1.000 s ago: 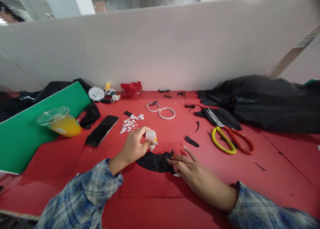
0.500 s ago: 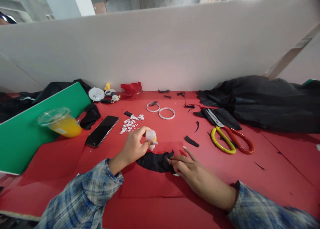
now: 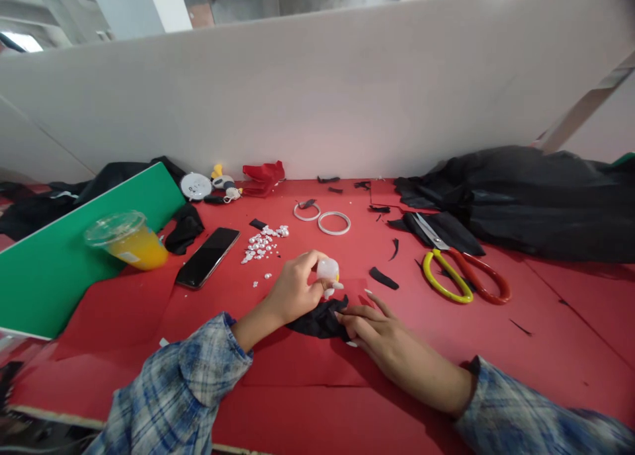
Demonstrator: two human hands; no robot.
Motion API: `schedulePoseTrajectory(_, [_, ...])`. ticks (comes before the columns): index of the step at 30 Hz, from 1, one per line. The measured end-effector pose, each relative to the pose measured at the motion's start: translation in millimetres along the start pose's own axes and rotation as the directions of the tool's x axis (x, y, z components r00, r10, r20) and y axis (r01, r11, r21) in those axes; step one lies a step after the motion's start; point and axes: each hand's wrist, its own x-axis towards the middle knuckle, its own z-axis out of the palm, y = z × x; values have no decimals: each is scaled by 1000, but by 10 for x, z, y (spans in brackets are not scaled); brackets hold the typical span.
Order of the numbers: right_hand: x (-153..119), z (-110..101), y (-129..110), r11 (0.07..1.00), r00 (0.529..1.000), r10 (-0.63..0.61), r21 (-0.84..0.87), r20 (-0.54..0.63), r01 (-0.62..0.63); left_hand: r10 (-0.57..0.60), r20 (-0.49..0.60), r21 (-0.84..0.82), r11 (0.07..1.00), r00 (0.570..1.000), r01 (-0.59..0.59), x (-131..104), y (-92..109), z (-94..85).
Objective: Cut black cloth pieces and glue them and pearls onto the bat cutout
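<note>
My left hand (image 3: 301, 284) grips a small white squeeze bottle, which looks like a glue bottle (image 3: 327, 268), with its nozzle tilted down. The tip is at the upper edge of a black fabric piece (image 3: 315, 324) that lies on a red sheet (image 3: 297, 369). Part of the fabric is behind my left hand. At the fabric's right end, my right hand (image 3: 381, 329) pinches it between thumb and fingers, the index finger stretched out. White pearl beads (image 3: 260, 243) of several sizes lie in a loose heap beyond my left hand.
Scissors (image 3: 449, 263) with yellow and red handles lie right, near black cloth (image 3: 536, 204). Two white rings (image 3: 334, 223) and black scraps (image 3: 383, 278) are scattered centrally. Left are a phone (image 3: 208, 256), a tilted cup of orange drink (image 3: 133, 243) and a green board (image 3: 44, 276).
My left hand has moved the bottle to the right along the fabric's upper edge, closer to my right hand. My right hand stays on the fabric's end.
</note>
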Motion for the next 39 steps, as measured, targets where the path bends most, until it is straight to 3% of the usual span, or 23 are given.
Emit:
schedulePoseTrajectory(7, [8,-15,-10,1000,1000,15,-16,17,-14,-50,-31,10,999,998,50,-21,-7,-14])
schedulePoseTrajectory(15, [11,-22,-16,1000,1000,14,-16,24,-14,5,-46,11,1000,999,-4,1,4,111])
schedulePoseTrajectory(33, [20,-24,-26,1000,1000,22,-21,19,-22,8,-36,-17,1000,999,-9,11,27,106])
schedulePoseTrajectory(39, [6,-23,-25,999,999,31,-10,21,-31,-30,-27,17,999,999,31,-56,-7,-90])
